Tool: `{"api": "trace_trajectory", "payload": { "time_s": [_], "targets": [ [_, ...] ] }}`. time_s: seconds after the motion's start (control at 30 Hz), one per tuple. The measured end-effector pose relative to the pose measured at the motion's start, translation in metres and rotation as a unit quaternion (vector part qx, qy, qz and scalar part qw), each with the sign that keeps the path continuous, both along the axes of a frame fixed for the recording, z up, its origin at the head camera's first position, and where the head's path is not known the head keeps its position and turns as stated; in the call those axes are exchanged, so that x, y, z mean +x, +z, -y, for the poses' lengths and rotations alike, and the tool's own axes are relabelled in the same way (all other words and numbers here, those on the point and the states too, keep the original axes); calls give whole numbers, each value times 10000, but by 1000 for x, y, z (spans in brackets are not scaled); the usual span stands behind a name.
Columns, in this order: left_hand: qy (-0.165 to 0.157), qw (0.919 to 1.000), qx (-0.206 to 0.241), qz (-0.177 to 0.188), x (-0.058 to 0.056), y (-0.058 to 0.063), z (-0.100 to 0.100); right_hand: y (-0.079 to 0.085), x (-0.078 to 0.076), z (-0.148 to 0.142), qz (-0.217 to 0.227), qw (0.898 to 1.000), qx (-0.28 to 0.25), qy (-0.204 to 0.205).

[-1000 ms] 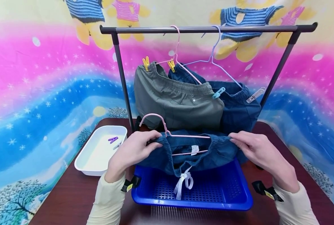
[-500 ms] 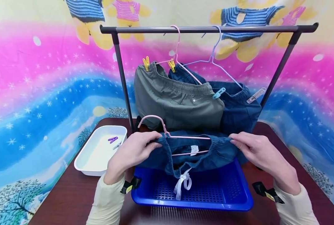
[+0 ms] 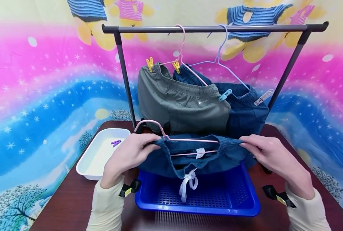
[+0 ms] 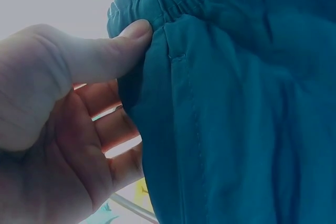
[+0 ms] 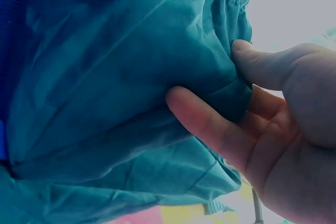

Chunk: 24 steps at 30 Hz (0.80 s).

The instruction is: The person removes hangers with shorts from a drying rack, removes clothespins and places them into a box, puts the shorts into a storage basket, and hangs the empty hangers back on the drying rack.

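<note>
Tabletop (image 3: 67, 202), hands (image 3: 128, 153) (image 3: 270, 155) pinching shorts (image 3: 217, 166) at side edges, basket (image 3: 198, 209) uncovered in front

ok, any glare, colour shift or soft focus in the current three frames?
Head: mostly sharp and evenly lit, pale streaks on the glossy dark-brown tabletop in front of the blue perforated plastic basket. Left wrist: blown out at upper left, left hand hazy, dark-blue elastic-waist garment reads teal. Right wrist: same teal cast, washed out at upper right, fabric detail slightly soft.
</note>
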<state>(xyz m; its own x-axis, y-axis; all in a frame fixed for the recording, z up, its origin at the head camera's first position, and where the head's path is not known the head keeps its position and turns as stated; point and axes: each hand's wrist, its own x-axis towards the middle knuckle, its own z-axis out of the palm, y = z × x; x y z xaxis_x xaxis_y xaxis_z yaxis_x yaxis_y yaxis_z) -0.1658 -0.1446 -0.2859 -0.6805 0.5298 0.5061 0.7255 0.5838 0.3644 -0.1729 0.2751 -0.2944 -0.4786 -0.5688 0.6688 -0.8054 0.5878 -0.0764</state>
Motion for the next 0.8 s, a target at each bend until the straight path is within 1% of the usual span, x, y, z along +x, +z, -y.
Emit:
{"api": "trace_trajectory", "payload": {
  "time_s": [0.17, 0.3, 0.37, 0.43, 0.5, 0.6, 0.8],
  "targets": [
    [-33, 9999, 90, -86, 0, 1, 1, 2, 1, -6, 18, 9999, 1, -152],
    [-23, 9999, 122, -60, -2, 0, 1, 2, 0, -12, 20, 9996, -37, -281],
    [3, 9998, 181, -40, -2, 0, 3, 3, 0, -15, 31, 9989, -100, -457],
    [8, 9996, 266, -22, -2, 0, 5, 3, 0, -18, 65, 9971, -158, -740],
    [-1, 9994, 356, 14, -3, 0, 7, 4, 2, -22, 176, 9942, -194, -1047],
    [-18, 9990, 438, 60, -3, 1, 9, 6, 2, -27, 305, 9900, -197, -1365],
    [137, 9986, 508, 37, -2, 2, 11, 7, 0, -35, 470, 9855, -12, -1632]
  ]
}}
